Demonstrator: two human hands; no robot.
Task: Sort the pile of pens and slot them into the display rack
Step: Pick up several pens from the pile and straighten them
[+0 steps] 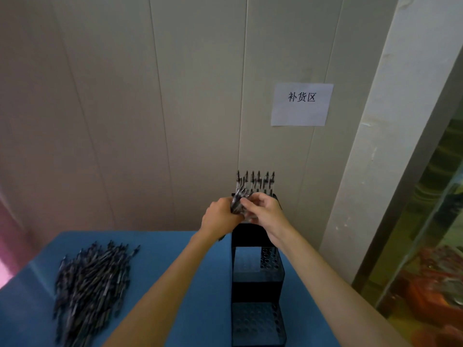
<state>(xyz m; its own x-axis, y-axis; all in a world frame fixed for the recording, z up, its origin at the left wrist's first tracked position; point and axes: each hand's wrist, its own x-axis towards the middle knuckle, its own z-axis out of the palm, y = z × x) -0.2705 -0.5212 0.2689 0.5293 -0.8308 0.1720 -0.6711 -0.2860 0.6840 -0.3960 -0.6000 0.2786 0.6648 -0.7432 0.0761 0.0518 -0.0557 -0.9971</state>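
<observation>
At the lower left of the frame a loose pile of pens point(91, 289) lies on the blue table point(180, 284), dark barrels fanned roughly toward the upper right. Moving toward the centre, the left hand point(219, 216) is raised above the table's far edge, its fingers curled round a bundle of pens point(238, 202) whose ends stick up and to the right. Just beside it, touching that bundle, the right hand point(264, 209) has thumb and fingers pinched at the bundle's top; whether it grips a single pen or only steadies the bunch cannot be told. Below both hands, in the lower centre, stands the black stepped display rack point(258, 291), its two nearer tiers showing rows of round holes. Behind the hands, at the rack's top tier, a row of slotted pens point(255, 181) stands upright against the pale panelled wall point(125, 108). Upper right of centre, a white paper sign point(302, 104) with three printed characters is stuck to the wall.
</observation>
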